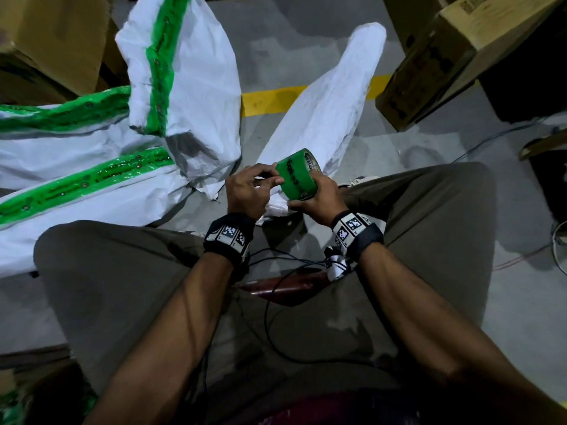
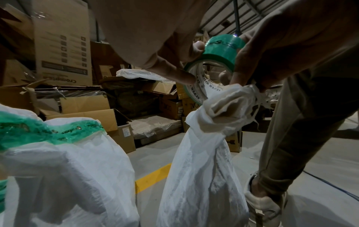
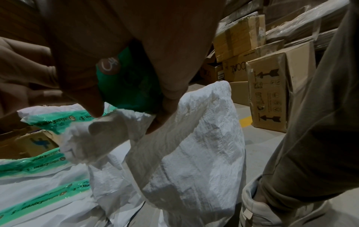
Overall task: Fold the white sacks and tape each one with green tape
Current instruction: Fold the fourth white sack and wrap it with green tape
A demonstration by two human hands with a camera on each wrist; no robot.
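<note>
**Green tape roll held over gathered sack**

A right hand [image 1: 317, 199] grips a green tape roll [image 1: 297, 174], its core printed "SUPER STICK", above a white sack's [image 1: 322, 118] bunched neck. Left hand [image 1: 248, 188] fingertips pinch at the roll's surface, perhaps the tape's end. Taped sacks [image 1: 184, 72] lie left; a carton [image 3: 272, 95] reads "boAt".

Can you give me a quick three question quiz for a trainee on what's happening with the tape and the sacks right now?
1. True or false: the green tape roll is lying on the floor.
2. Which hand grips the roll's body? A) left hand B) right hand C) neither
3. Fill in: the white sack between the knees has ____ green tape on it, unlike the taped sacks to the left.

Key
1. False: both hands hold it above the sack's gathered end.
2. B. The left hand's fingers pinch at the roll's edge, apparently finding the tape end.
3. No.
</note>
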